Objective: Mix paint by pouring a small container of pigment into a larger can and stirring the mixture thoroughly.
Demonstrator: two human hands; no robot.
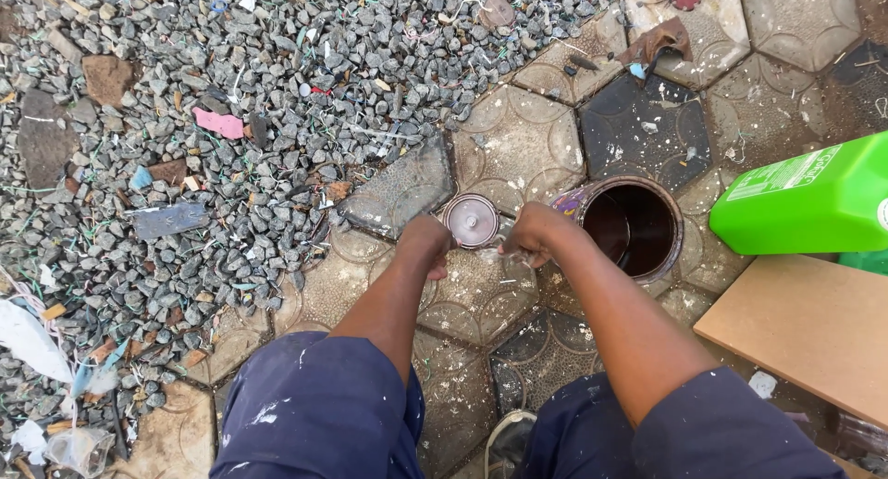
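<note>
Seen from above, the person crouches over a floor of hexagonal pavers (518, 146), knees in dark blue trousers (314, 414) at the bottom edge. Both arms reach forward to a round metal lid (471, 220), which lies flat on the pavers, just left of an open tin (634, 227).

The left hand (427, 241) sits at the lid's left edge with its fingers curled into a loose fist; whether they grip anything cannot be told. The right hand (534, 234) lies between the lid and the tin, fingers drawn together, seemingly pinching something small and pale near the lid's right edge, though it is too small to make out.

The tin holds a dark brown liquid, and its rim is smeared. Right of the tin, a bright green plastic jug (814, 197) lies tilted, with a flat brown board (805, 336) below it. Left of the lid, the pavers give way to grey gravel (231, 118) strewn with scraps.
</note>
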